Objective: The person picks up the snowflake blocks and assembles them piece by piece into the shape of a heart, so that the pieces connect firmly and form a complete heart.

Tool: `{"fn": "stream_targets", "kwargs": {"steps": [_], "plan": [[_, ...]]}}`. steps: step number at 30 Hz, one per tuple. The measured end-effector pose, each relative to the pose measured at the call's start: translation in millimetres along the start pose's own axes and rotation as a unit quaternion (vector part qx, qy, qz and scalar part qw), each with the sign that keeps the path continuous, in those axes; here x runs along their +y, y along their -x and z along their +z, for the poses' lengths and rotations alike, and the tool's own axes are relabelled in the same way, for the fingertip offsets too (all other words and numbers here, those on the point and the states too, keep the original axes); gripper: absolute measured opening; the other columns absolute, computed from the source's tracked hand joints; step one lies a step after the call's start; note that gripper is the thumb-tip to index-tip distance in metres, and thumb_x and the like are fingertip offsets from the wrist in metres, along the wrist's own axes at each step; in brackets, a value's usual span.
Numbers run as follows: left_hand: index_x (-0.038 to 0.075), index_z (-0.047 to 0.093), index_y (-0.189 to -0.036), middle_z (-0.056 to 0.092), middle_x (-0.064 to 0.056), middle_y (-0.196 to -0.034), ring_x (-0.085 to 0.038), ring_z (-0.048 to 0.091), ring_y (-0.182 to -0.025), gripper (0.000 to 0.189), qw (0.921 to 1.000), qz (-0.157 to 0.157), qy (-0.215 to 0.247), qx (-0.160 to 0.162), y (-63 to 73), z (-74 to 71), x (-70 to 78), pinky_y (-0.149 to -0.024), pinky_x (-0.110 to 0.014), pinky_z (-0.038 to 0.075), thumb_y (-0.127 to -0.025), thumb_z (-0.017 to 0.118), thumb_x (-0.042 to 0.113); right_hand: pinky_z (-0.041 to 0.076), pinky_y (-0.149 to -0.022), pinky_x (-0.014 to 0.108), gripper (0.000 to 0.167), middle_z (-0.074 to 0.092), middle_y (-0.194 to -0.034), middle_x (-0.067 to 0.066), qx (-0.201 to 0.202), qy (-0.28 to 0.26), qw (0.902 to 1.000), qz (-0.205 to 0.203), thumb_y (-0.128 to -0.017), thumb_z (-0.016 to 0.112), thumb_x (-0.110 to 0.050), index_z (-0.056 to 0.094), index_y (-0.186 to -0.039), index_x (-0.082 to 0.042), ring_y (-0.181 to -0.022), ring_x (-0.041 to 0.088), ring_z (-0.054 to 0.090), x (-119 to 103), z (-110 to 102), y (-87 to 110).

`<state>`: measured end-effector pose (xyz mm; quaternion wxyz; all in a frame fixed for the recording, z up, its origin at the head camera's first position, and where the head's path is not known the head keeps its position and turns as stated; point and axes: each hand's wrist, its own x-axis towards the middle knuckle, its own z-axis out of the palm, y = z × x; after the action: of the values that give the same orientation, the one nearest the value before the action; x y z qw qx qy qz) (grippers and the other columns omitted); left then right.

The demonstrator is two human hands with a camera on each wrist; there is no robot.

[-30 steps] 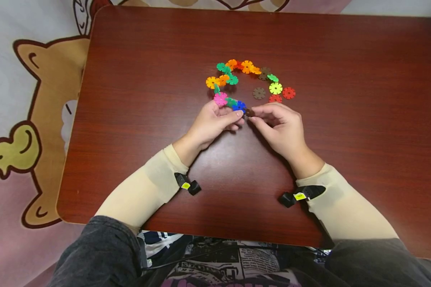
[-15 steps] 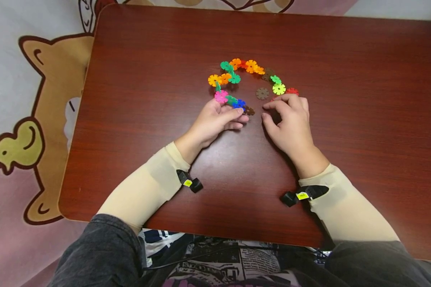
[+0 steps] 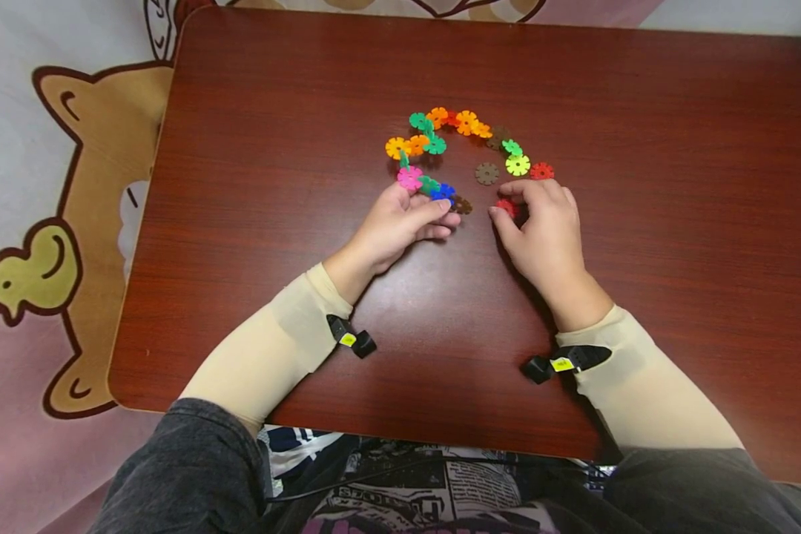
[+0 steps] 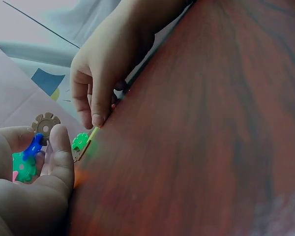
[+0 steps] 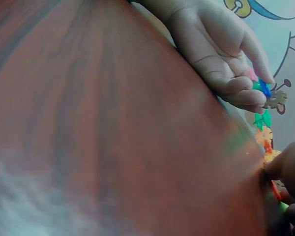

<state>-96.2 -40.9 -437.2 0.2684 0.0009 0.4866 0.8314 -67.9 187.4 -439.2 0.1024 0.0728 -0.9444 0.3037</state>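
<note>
My left hand pinches the near end of a chain of interlocking plastic discs. The blue disc lies under its thumb, with a brown disc joined at the tip. From there the chain runs through a pink disc, orange and green ones, and round the back to a yellow-green disc. My right hand is bent over a loose red disc, thumb and fingers at its edges, low at the tabletop. Part of this disc is hidden by the fingers.
A second red disc lies just beyond the right hand's knuckles. Inside the curve of the chain is a loose grey-brown disc. The brown table has its left edge beside a cartoon-printed cloth.
My right hand has let go of the brown disc, moved right, and drawn the nearer red disc toward me. The left hand keeps its hold on the chain.
</note>
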Motion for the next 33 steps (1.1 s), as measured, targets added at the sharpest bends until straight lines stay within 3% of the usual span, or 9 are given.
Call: {"fn": "stream_targets", "kwargs": {"steps": [5, 9, 16, 21, 23, 33], "plan": [[0.001, 0.06, -0.107, 0.075, -0.014, -0.086, -0.019, 0.075, -0.076, 0.013, 1.0, 0.001, 0.0, 0.001, 0.5, -0.3, 0.2, -0.067, -0.027, 0.064, -0.105, 0.057, -0.011, 0.048, -0.085, 0.036, 0.025, 0.07, -0.101, 0.016, 0.013, -0.055, 0.9984, -0.003, -0.091, 0.085, -0.007, 0.074, -0.112, 0.0, -0.092, 0.028, 0.063, -1, 2, 0.7], [0.001, 0.059, -0.108, 0.075, -0.014, -0.087, -0.019, 0.075, -0.076, 0.013, 1.0, 0.0, 0.0, 0.002, 0.6, -0.5, 0.1, -0.067, -0.027, 0.064, -0.105, 0.057, -0.011, 0.048, -0.072, 0.017, 0.03, 0.071, -0.094, 0.011, 0.022, -0.128, 0.9909, -0.037, -0.085, 0.09, -0.002, 0.074, -0.111, 0.0, -0.08, 0.015, 0.062, -1, 6, 3.7], [0.001, 0.058, -0.109, 0.073, -0.014, -0.088, -0.019, 0.074, -0.077, 0.013, 1.0, 0.006, -0.003, 0.003, 0.0, -0.6, 0.5, -0.069, -0.027, 0.064, -0.104, 0.057, -0.011, 0.049, -0.058, 0.014, 0.028, 0.071, -0.076, 0.008, 0.043, -0.269, 0.9576, -0.094, -0.075, 0.095, 0.007, 0.076, -0.095, 0.006, -0.062, 0.005, 0.057, -4, 7, 6.9], [0.001, 0.058, -0.108, 0.073, -0.014, -0.088, -0.02, 0.074, -0.077, 0.013, 1.0, 0.007, -0.001, 0.004, -0.4, -1.0, 0.4, -0.069, -0.027, 0.064, -0.103, 0.057, -0.011, 0.051, -0.06, 0.021, 0.021, 0.071, -0.08, 0.013, 0.045, -0.348, 0.931, -0.1, -0.076, 0.087, 0.019, 0.075, -0.091, 0.009, -0.067, 0.011, 0.059, -6, 8, 6.4], [0.001, 0.058, -0.108, 0.073, -0.014, -0.088, -0.02, 0.074, -0.077, 0.014, 1.0, 0.006, -0.001, 0.004, -0.4, -1.3, 0.2, -0.069, -0.027, 0.064, -0.103, 0.057, -0.012, 0.053, -0.062, 0.021, 0.021, 0.072, -0.083, 0.015, 0.034, -0.365, 0.925, -0.098, -0.077, 0.084, 0.021, 0.075, -0.091, 0.01, -0.07, 0.012, 0.062, -6, 9, 6.3], [0.0, 0.057, -0.11, 0.072, -0.015, -0.089, -0.02, 0.074, -0.078, 0.015, 1.0, 0.006, -0.005, 0.003, 1.3, -1.4, 0.4, -0.069, -0.028, 0.064, -0.103, 0.056, -0.012, 0.052, -0.063, 0.019, 0.015, 0.074, -0.083, 0.014, 0.043, -0.333, 0.9398, -0.063, -0.084, 0.083, 0.012, 0.076, -0.095, 0.006, -0.068, 0.011, 0.061, -7, 10, 6.0]]}}
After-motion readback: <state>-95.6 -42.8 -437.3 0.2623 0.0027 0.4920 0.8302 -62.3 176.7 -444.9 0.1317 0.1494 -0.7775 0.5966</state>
